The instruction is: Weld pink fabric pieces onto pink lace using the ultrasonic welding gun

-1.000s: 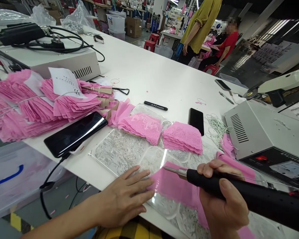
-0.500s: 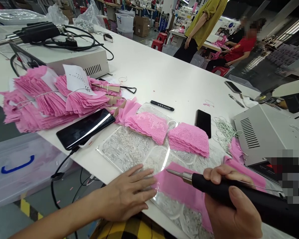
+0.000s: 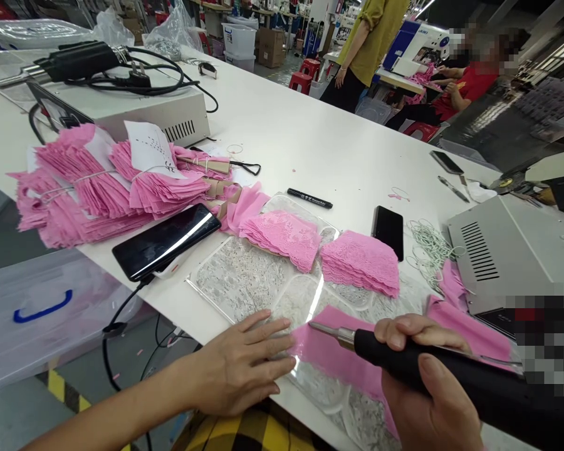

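My right hand (image 3: pixel 430 385) grips the black tool (image 3: pixel 502 394); my left hand (image 3: pixel 244 363) rests, fingers spread, at the nine-o'clock edge of the pink fabric (image 3: pixel 341 354), five o'clock from view centre. I judge it light, limp: hold edges flat.

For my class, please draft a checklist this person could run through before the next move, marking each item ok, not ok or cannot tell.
1. Right hand gripping the black-handled tool: ok.
2. Left hand apart from the metal tip: ok, but close.
3. Pink fabric piece laid on the marbled board: ok.
4. Tip touching the fabric: cannot tell.
5. Pink lace stacks away from the tip: ok.
6. Panel reading on the grey box: cannot tell, blurred.
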Motion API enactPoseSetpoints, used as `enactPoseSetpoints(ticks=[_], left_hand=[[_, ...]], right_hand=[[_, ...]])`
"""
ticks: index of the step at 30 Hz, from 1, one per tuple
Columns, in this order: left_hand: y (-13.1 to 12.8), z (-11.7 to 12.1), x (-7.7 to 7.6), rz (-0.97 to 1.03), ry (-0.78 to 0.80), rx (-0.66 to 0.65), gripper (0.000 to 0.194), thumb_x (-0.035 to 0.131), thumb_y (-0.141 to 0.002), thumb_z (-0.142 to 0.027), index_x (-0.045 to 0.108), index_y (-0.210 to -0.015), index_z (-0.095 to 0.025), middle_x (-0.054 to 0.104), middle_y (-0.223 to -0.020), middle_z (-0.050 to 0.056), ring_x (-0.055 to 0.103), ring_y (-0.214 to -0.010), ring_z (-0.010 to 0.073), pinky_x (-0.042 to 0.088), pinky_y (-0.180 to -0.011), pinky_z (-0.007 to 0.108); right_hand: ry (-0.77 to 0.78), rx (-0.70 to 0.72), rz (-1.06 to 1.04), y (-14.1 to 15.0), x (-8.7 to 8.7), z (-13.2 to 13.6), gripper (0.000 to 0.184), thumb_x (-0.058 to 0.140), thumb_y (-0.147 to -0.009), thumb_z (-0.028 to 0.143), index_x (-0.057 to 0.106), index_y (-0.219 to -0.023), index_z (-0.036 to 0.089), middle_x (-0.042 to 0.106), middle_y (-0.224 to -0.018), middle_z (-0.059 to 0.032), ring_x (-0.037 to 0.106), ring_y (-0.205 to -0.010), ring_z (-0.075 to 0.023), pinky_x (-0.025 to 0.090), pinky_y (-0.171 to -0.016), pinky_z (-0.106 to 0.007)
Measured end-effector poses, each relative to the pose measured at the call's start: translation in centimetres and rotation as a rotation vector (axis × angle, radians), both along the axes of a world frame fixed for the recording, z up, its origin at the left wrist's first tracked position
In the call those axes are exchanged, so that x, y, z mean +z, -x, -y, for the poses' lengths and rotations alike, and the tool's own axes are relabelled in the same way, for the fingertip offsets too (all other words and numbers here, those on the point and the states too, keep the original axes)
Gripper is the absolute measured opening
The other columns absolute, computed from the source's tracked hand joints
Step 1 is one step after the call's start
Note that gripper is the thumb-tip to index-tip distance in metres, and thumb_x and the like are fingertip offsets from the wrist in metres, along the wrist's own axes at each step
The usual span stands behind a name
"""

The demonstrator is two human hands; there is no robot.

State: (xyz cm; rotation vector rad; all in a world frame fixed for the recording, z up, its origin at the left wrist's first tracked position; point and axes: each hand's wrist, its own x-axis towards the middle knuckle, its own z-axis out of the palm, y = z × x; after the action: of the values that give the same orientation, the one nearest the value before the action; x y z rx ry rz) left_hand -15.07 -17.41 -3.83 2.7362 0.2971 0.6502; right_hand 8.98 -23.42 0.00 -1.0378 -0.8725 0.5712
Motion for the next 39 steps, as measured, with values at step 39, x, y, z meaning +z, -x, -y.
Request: enactPoseSetpoints(ticks=[39], left_hand=[[-1.1,-0.9,-0.6,-0.046,-0.022,-0.047,0.047,0.06,-0.088,-0.023,0.051,-0.134,-0.017,0.051,-0.141,0.01,0.029,-0.142,0.0285,0.022,-0.118,0.053]], right_hand=[[-0.065,-0.282,-0.043,-3.4,0.0,0.2,0.008,0.059,-0.07,0.02,0.061,-0.077,0.019,0.057,-0.078,-0.0003,0.053,-0.06,-0.0115,0.048,-0.062,-0.035]])
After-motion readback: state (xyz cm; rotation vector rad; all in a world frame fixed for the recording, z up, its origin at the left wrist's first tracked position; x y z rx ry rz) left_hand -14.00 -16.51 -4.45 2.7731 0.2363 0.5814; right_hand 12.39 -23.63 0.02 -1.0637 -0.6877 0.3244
